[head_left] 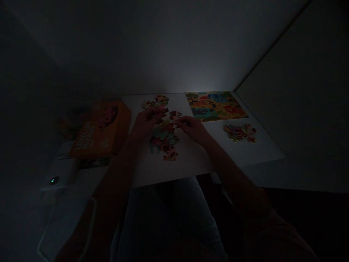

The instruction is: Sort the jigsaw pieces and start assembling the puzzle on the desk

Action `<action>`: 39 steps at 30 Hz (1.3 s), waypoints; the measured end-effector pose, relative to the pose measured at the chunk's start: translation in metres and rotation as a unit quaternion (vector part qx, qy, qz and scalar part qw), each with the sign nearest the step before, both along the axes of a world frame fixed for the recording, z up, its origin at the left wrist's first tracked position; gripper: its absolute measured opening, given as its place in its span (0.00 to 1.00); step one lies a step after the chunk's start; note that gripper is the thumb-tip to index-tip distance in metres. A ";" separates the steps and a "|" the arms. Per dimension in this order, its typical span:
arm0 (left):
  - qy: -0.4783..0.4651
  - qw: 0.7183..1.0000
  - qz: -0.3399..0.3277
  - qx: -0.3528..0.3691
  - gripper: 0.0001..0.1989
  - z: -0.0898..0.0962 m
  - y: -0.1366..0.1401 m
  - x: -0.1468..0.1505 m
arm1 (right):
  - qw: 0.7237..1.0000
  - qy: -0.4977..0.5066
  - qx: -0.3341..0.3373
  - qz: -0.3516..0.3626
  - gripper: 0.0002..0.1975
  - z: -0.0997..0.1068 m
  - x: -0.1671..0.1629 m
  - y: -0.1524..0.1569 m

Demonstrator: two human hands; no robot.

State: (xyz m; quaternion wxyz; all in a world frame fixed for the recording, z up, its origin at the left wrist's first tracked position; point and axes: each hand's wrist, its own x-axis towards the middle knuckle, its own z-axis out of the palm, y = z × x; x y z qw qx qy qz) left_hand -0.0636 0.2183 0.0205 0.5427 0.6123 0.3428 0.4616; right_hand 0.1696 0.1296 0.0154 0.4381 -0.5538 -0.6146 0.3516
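Observation:
In dim light, several loose jigsaw puzzle pieces [165,140] lie in a cluster on the white table between my hands. My left hand [145,120] is closed, with a dark reddish puzzle piece [166,110] at its fingertips. Opposite it, my right hand [191,128] pinches a small pale puzzle piece [175,124] at the edge of the cluster. A few more puzzle pieces [175,115] lie just above the right fingertips. Behind the left hand is another pile of puzzle pieces [161,99]. Fine detail is lost in the dark.
An orange puzzle box [102,127] stands at the left. A colourful animal picture sheet [216,105] lies at the back right against the wall, with a puzzle-piece pile [240,133] before it. A white cable [45,233] hangs at the lower left, near the table [152,173].

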 end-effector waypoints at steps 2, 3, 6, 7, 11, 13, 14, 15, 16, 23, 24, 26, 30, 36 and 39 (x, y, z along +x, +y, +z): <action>0.001 1.000 0.001 -0.002 0.24 0.000 -0.001 0.000 | 1.000 -0.010 0.001 -0.012 0.21 0.001 0.004 -0.002; 0.005 1.000 0.002 -0.002 0.23 0.000 -0.001 0.000 | 1.000 -0.021 0.003 -0.016 0.21 0.002 0.005 -0.004; 0.014 1.000 0.007 -0.005 0.22 -0.002 0.000 -0.001 | 0.996 -0.080 0.026 -0.022 0.23 0.000 0.000 -0.007; 0.014 1.000 0.006 -0.008 0.22 -0.003 0.000 -0.001 | 0.994 -0.102 0.033 -0.018 0.25 -0.001 -0.003 -0.007; 0.007 1.000 0.006 -0.012 0.22 -0.003 0.001 -0.002 | 0.986 -0.160 0.037 0.006 0.27 -0.012 -0.012 0.000; 0.011 1.000 0.011 -0.011 0.22 -0.003 0.001 -0.002 | 0.982 -0.186 0.041 0.012 0.27 -0.017 -0.014 0.005; 0.013 1.000 0.013 -0.011 0.21 -0.003 0.001 -0.002 | 0.979 -0.199 0.043 0.014 0.27 -0.019 -0.014 0.008; 0.014 1.000 0.016 -0.012 0.21 -0.004 0.002 -0.001 | 0.976 -0.211 0.045 0.016 0.27 -0.020 -0.015 0.010; 0.012 1.000 0.020 -0.014 0.21 -0.004 0.002 -0.001 | 0.974 -0.220 0.044 0.017 0.26 -0.021 -0.015 0.012; 0.010 0.999 0.032 -0.013 0.19 -0.006 0.005 -0.003 | 0.950 -0.306 0.052 0.001 0.14 -0.001 -0.027 0.019; 0.013 0.999 0.033 -0.012 0.18 -0.005 0.005 -0.003 | 0.948 -0.314 0.058 -0.009 0.14 0.003 -0.027 0.018; 0.015 0.999 0.040 -0.007 0.18 -0.004 0.005 -0.004 | 0.944 -0.321 0.075 -0.017 0.15 0.012 -0.025 0.013; 0.001 0.998 0.062 0.007 0.19 -0.005 0.007 -0.005 | 0.946 -0.304 0.116 -0.006 0.18 0.029 0.003 -0.012; -0.010 0.996 0.084 -0.033 0.41 -0.013 0.018 -0.008 | 0.944 -0.298 0.114 -0.082 0.21 0.039 0.099 -0.079; 0.010 0.996 0.083 -0.032 0.41 -0.018 0.023 -0.009 | 0.932 -0.320 0.085 -0.150 0.18 0.039 0.159 -0.113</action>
